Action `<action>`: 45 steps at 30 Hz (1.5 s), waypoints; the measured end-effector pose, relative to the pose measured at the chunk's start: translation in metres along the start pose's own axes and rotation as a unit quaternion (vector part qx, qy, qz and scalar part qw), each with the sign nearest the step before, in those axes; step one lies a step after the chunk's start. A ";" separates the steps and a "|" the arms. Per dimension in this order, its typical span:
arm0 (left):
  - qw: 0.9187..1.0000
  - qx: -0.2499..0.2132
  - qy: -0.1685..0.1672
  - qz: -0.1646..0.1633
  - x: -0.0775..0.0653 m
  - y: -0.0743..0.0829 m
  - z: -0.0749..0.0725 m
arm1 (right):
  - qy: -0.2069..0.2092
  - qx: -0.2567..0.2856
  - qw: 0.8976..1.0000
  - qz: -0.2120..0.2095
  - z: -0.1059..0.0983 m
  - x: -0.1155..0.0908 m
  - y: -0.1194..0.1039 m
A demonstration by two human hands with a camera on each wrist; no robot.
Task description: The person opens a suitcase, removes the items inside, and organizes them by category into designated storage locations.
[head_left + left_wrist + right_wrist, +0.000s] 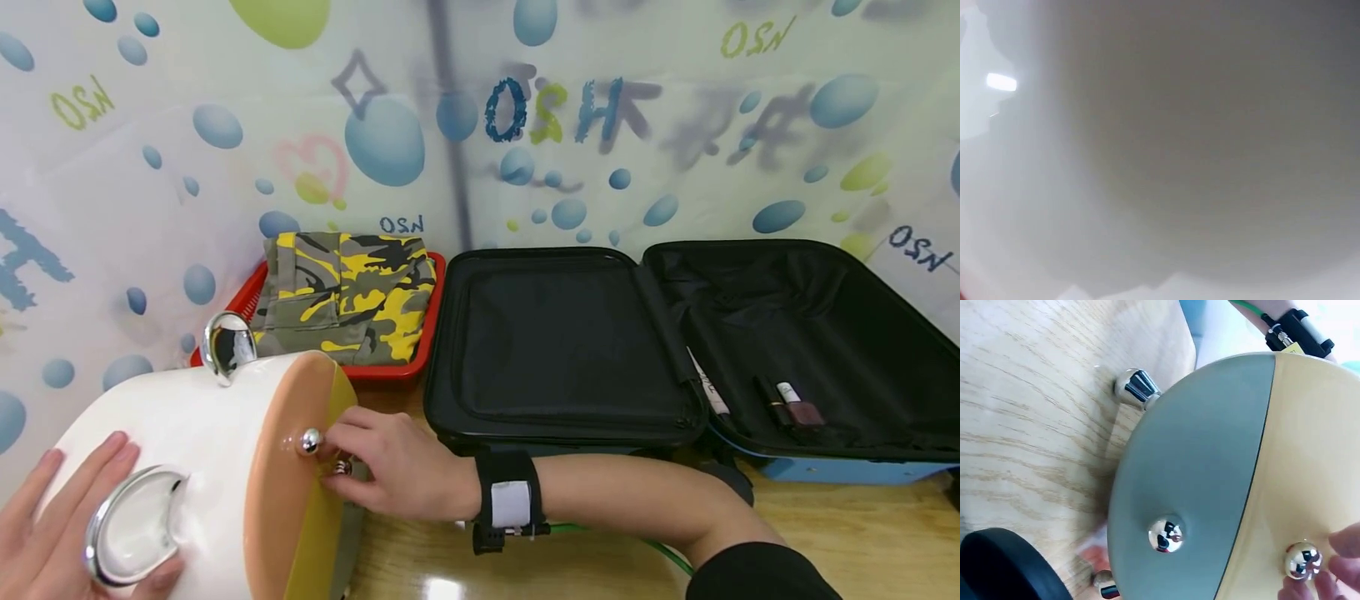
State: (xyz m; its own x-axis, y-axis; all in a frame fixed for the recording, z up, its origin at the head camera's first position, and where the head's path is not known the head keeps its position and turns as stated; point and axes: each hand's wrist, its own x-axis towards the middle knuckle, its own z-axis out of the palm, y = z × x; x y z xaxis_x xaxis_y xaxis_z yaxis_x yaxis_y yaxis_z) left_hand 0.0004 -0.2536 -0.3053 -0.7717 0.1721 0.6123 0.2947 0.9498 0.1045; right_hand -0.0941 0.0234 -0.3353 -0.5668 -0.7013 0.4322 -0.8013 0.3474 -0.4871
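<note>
A glossy white rounded storage box (202,417) stands at the lower left of the head view. Its side has a peach panel (277,475), a yellow panel (1297,444) and a grey-green panel (1204,444). My left hand (63,525) rests on the white shell with fingers extended, beside a chrome-rimmed ring (138,525). At the yellow panel, my right hand (397,467) pinches a small chrome knob (1302,560) with curled fingers. Another chrome knob (310,442), on the peach panel, lies right by the fingertips. The left wrist view shows only a blurred whitish surface.
Behind the box, a red basket (382,372) holds folded camouflage cloth (352,292). To the right lies an open black-lined suitcase (555,342), with a white tube (707,385) and small bottles (802,408) in one half. A patterned curtain (480,183) hangs behind.
</note>
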 end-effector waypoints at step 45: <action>0.996 0.033 -0.085 -0.009 -0.012 -0.030 -0.001 | 0.033 0.063 0.996 -0.061 -0.039 -0.063 0.021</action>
State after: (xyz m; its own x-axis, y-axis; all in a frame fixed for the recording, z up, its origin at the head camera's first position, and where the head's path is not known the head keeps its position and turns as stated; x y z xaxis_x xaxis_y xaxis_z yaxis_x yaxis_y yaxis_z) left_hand 0.0009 -0.2847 -0.3149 -0.8625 0.1903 0.4689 0.2458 0.9675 0.0594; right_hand -0.0826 0.0995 -0.3435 -0.4814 -0.6896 0.5410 -0.8371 0.1786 -0.5172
